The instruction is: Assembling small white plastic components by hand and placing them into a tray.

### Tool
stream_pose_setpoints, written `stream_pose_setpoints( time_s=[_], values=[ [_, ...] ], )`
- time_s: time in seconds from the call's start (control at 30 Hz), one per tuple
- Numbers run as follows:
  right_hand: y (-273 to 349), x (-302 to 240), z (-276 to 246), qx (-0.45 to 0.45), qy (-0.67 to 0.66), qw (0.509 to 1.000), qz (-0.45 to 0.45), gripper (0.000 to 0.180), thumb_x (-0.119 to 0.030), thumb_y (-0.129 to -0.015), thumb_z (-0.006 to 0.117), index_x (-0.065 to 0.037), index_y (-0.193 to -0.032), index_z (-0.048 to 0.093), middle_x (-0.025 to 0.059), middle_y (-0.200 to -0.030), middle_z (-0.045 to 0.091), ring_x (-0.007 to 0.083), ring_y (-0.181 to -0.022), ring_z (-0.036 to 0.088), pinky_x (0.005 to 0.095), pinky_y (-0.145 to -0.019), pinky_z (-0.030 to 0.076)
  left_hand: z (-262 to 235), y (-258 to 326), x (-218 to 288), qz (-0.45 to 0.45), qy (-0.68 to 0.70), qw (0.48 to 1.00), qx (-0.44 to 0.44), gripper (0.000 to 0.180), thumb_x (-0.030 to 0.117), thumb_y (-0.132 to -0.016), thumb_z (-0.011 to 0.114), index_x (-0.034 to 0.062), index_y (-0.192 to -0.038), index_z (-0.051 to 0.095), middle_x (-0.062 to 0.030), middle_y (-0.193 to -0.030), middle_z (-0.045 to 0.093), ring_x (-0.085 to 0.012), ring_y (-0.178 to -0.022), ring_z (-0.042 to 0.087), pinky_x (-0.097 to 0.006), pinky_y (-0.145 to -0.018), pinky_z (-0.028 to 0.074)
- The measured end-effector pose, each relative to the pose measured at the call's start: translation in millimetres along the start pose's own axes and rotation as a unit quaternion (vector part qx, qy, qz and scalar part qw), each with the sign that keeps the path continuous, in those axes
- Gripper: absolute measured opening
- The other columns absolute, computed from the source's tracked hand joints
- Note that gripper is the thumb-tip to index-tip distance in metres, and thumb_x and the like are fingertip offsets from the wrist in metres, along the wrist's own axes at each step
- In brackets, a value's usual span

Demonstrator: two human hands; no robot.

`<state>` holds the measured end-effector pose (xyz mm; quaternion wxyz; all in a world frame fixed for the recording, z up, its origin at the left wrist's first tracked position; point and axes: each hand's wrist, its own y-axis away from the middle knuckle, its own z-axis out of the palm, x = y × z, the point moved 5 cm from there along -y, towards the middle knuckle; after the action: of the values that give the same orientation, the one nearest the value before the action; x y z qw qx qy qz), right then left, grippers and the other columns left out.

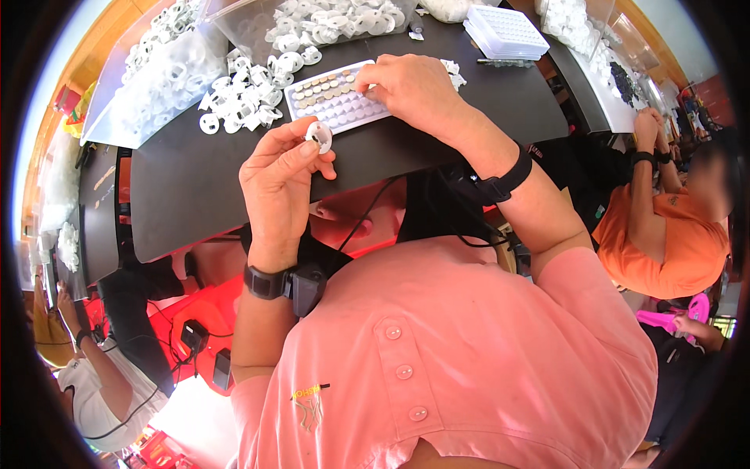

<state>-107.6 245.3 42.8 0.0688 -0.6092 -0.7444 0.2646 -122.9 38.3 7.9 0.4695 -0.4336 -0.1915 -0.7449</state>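
My left hand (283,166) pinches a small white round plastic part (319,137) with a dark opening, raised in front of the tray's near left corner. My right hand (416,92) reaches over the right end of a white dimpled tray (351,122), its fingers bent together. Whatever lies between those fingertips is hidden. Rows of silvery, coin-like discs (325,86) fill the tray's far part, while its nearer hollows hold no such discs. A loose pile of similar white plastic parts (248,100) lies left of the tray on the dark table (195,184).
Clear bins of white parts (168,74) (336,27) stand at the far left and back. Stacked white trays (506,33) sit at the back right. A person in orange (664,234) works to the right, another in white (105,391) at lower left. A cable (367,211) hangs below the table edge.
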Motion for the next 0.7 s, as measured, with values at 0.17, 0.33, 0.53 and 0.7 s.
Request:
stream_pose_setpoints(
  time_s=[0.17,0.33,0.53,0.7],
  values=[
    [-2,0,2,-0.019,0.001,1.0,-0.006,0.004,-0.013,-0.084,0.065,-0.013,-0.088,0.063,0.0061,-0.082,0.068,0.0304,-0.077,0.066,0.0435,-0.065,0.049,0,0,0,0.004,-0.004,1.0,-0.002,0.028,-0.001,-0.089,0.065,-0.0094,-0.116,0.064,-0.0171,-0.097,0.069,-0.0229,-0.077,0.068,-0.032,-0.064,0.055],
    [4,-8,-7,-0.003,-0.005,1.0,0.022,0.007,-0.01,-0.086,0.064,-0.009,-0.091,0.06,0.0082,-0.084,0.069,0.0316,-0.076,0.067,0.0439,-0.065,0.05,2,0,2,-0.005,0.014,1.0,-0.002,0.028,-0.001,-0.09,0.064,-0.0099,-0.116,0.064,-0.0168,-0.098,0.069,-0.0229,-0.08,0.068,-0.033,-0.066,0.054],
    [21,-61,-30,0.141,-0.171,0.975,0.008,0.013,-0.004,-0.087,0.065,-0.009,-0.097,0.059,0.0092,-0.084,0.068,0.0311,-0.072,0.068,0.0378,-0.06,0.051,1,2,0,-0.014,-0.005,1.0,-0.016,0.034,0.008,-0.093,0.064,-0.01,-0.122,0.06,-0.0176,-0.105,0.067,-0.0236,-0.082,0.063,-0.033,-0.069,0.051],
    [29,-79,-6,0.212,-0.252,0.944,-0.01,0.013,-0.004,-0.084,0.063,-0.009,-0.094,0.057,0.0083,-0.084,0.067,0.0289,-0.068,0.067,0.0396,-0.056,0.051,5,0,4,-0.014,0.015,1.0,-0.015,0.028,0.002,-0.093,0.063,-0.0106,-0.118,0.061,-0.0179,-0.097,0.069,-0.0238,-0.078,0.067,-0.034,-0.066,0.055]
  ],
)
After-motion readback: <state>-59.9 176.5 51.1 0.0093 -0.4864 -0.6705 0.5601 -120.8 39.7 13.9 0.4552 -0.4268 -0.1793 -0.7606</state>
